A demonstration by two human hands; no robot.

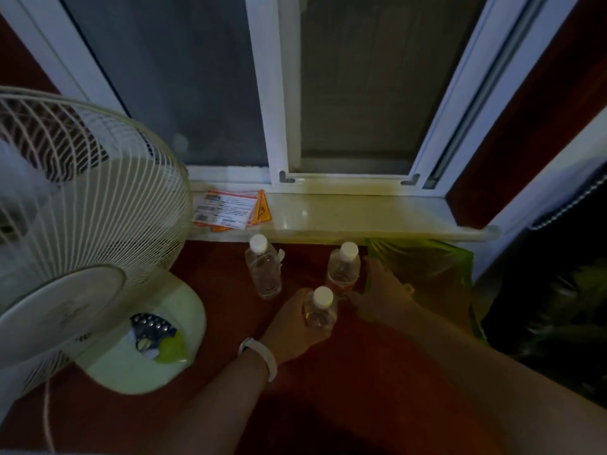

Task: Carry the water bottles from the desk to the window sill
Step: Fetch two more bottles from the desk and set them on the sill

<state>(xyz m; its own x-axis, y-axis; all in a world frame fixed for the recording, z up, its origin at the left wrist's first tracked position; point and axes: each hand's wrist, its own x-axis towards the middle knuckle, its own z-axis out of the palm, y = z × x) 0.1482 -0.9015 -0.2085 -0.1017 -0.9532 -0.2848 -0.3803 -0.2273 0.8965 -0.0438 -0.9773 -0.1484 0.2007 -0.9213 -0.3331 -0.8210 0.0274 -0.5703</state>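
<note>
Three clear water bottles with white caps are in front of and below the pale window sill [361, 215]. My left hand [292, 326], a white band on its wrist, grips the nearest bottle [320, 310] around its body. My right hand [381, 290] holds the lower part of a red-labelled bottle [343, 264], thumb up along its right side. A third bottle [264, 270] stands upright to the left, its base close to my left fingertips. What supports it is not visible.
Orange and white printed cards [230, 210] lie on the sill's left end. A white standing fan [82, 198] fills the left side, with its pale green base [147, 349] below. A green plastic bag [427, 267] and a dark chair [558, 290] are on the right.
</note>
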